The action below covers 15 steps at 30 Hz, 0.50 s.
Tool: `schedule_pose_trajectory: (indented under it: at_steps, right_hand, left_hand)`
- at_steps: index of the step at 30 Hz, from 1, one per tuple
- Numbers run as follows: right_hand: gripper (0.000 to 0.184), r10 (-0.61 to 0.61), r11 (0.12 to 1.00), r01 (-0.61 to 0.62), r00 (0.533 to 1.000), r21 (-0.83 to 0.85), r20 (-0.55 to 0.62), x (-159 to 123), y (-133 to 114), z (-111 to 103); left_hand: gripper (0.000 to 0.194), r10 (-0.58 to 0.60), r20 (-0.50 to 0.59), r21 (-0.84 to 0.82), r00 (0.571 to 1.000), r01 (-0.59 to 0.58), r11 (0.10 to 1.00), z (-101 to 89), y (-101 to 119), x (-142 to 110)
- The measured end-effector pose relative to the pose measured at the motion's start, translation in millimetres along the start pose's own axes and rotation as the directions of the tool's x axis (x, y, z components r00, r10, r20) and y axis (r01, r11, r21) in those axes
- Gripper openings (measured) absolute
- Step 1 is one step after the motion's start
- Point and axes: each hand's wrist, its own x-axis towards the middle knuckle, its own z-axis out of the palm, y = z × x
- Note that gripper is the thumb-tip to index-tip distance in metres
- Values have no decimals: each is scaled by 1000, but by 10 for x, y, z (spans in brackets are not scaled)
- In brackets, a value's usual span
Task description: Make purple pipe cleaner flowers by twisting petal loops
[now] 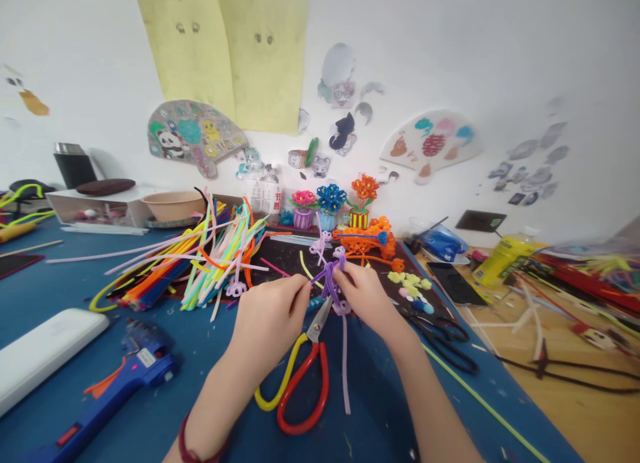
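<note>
Both hands are raised over the middle of the blue table, close together. Between the fingertips of my right hand is a purple pipe cleaner bent into loops. My left hand pinches an end of the same purple pipe cleaner, pulled out to the left. Just below lie scissors with one yellow and one red handle, their blades pointing up toward the hands. A pale lilac pipe cleaner lies right of the scissors. Lilac looped flower pieces sit behind the hands.
Bundled coloured pipe cleaners lie at the left, near a blue glue gun and a white case. Black scissors and a phone are at the right. Pipe-cleaner flower pots and orange flowers stand behind, by the wall.
</note>
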Motion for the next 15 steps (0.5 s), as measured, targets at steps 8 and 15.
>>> schedule_pose_trajectory:
  at_steps: [8, 15]
  right_hand:
    - [29, -69, 998, 70, 997, -9, 22, 2, -7, 27]
    - [26, -118, 983, 126, 991, -132, 62, -43, -68, 39]
  left_hand:
    - [28, -5, 8, 53, 1000, 5, 999, 23, -11, 4]
    - [29, -5, 35, 68, 999, 2, 998, 27, -14, -6]
